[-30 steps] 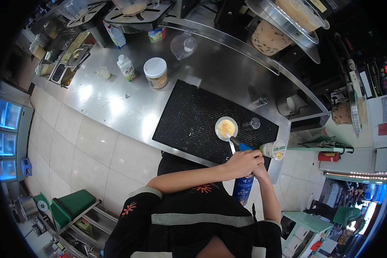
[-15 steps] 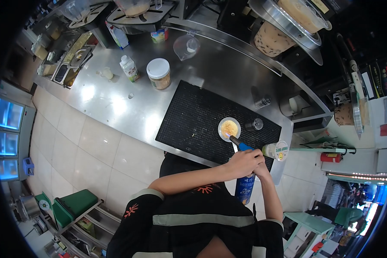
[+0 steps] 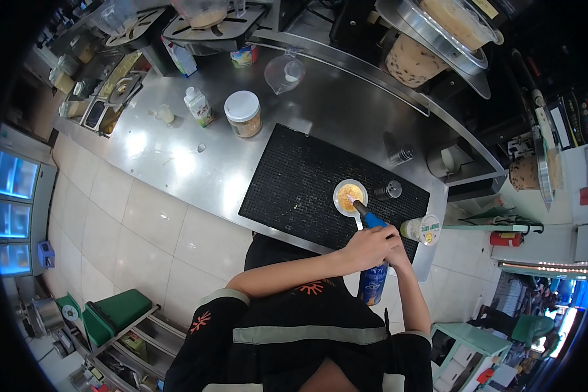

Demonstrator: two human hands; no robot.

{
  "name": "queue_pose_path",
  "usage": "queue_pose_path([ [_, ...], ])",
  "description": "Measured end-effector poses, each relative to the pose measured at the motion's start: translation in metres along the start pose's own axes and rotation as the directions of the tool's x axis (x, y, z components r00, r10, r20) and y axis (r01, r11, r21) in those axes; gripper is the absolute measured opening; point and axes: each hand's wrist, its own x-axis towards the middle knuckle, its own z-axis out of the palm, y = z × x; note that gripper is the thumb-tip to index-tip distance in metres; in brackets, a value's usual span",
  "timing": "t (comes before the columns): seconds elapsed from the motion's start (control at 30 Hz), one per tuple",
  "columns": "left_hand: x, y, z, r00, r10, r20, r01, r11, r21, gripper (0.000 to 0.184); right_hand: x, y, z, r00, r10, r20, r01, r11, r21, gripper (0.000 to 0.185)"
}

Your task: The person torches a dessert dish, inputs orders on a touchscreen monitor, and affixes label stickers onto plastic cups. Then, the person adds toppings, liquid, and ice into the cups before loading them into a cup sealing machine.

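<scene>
Black mat (image 3: pixel 287 176) as reference. Dish (image 3: pixel 338 201) with yellow topping (image 3: pixel 350 192) sits on mat's right half. Left hand (image 3: pixel 367 249) and right hand (image 3: pixel 395 253) both curled tight round blue torch (image 3: pixel 373 219) by mat's near edge; finger-by-finger grip, can't tell. Linger on one spot and topping probably scorches. Wrist slip could swing heat toward shaker (image 3: pixel 390 189) on mat, or lidded cup (image 3: pixel 428 229) near mat's right edge.

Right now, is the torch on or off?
The torch appears on: a pale flame shows at its nozzle, aimed into the dish.
</scene>
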Motion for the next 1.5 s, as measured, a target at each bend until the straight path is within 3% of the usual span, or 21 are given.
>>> queue_pose_path([
  [0.23,0.001,0.001,0.001,1.000,0.009,0.011,-0.009,1.000,-0.023,0.032,0.000,-0.013,-0.006,0.995,0.096,0.041,-0.091,0.989,-0.112,0.046],
  [0.33,0.000,0.003,0.003,1.000,0.008,0.007,-0.008,1.000,-0.021,0.033,0.000,-0.028,0.002,0.993,-0.015,-0.116,0.003,0.995,-0.101,0.027],
  [0.43,-0.002,0.007,0.005,1.000,0.022,-0.009,-0.022,1.000,0.017,0.034,-0.002,-0.034,0.000,0.990,-0.019,-0.137,-0.011,0.976,-0.219,0.029],
  [0.53,-0.004,0.011,0.005,0.999,0.043,-0.018,-0.041,0.995,0.088,0.034,-0.005,-0.037,-0.002,0.990,-0.031,-0.140,0.000,0.976,-0.216,0.029],
  [0.7,-0.009,0.019,0.003,0.988,0.115,-0.105,-0.105,0.990,0.094,0.027,-0.013,-0.037,-0.009,0.998,0.032,-0.056,-0.045,0.968,-0.246,0.033],
  [0.8,-0.011,0.014,-0.004,0.976,0.217,-0.028,-0.215,0.975,0.059,0.022,-0.023,-0.047,-0.007,0.999,0.048,-0.018,-0.051,0.971,-0.234,0.037],
  [0.9,-0.010,0.001,-0.020,0.869,0.483,0.110,-0.492,0.866,0.091,0.018,-0.032,-0.066,-0.003,0.995,0.056,0.079,-0.026,0.942,-0.335,0.042],
  [1.0,-0.005,0.000,-0.035,0.782,0.565,0.261,-0.541,0.825,-0.165,0.019,-0.037,-0.074,0.002,0.979,0.024,0.200,0.061,0.911,-0.407,0.045],
  [1.07,-0.003,-0.001,-0.040,0.773,0.583,0.249,-0.527,0.810,-0.259,0.023,-0.036,-0.083,0.002,0.959,-0.031,0.283,0.141,0.915,-0.378,0.044],
  [1.17,-0.004,0.001,-0.049,0.765,0.600,0.234,-0.540,0.796,-0.274,0.029,-0.032,-0.086,0.005,0.951,-0.143,0.275,0.251,0.875,-0.413,0.047],
  [1.3,-0.011,0.024,-0.070,0.777,0.616,0.126,-0.586,0.782,-0.212,0.028,-0.021,-0.137,0.006,0.991,-0.133,0.008,0.130,0.957,-0.259,0.050],
  [1.33,-0.015,0.026,-0.069,0.873,0.486,0.026,-0.472,0.858,-0.201,0.033,-0.016,-0.134,0.001,0.977,-0.212,-0.012,0.205,0.957,-0.206,0.051],
  [1.4,-0.019,0.027,-0.067,0.969,0.186,-0.163,-0.220,0.951,-0.219,0.047,-0.003,-0.123,0.011,0.944,-0.198,-0.265,0.207,0.978,0.006,0.051],
  [1.43,-0.016,0.024,-0.065,0.977,-0.099,-0.189,0.060,0.977,-0.202,0.084,0.003,-0.127,0.017,0.932,-0.132,-0.337,0.233,0.931,0.281,0.047],
  [1.47,-0.011,0.021,-0.066,0.950,-0.159,-0.267,0.139,0.986,-0.091,0.105,0.007,-0.138,0.018,0.927,-0.107,-0.359,0.258,0.878,0.404,0.045],
  [1.5,-0.011,0.010,-0.062,0.933,-0.355,-0.059,0.317,0.889,-0.330,0.110,0.013,-0.135,0.022,0.922,-0.085,-0.377,0.264,0.850,0.455,0.044],
])
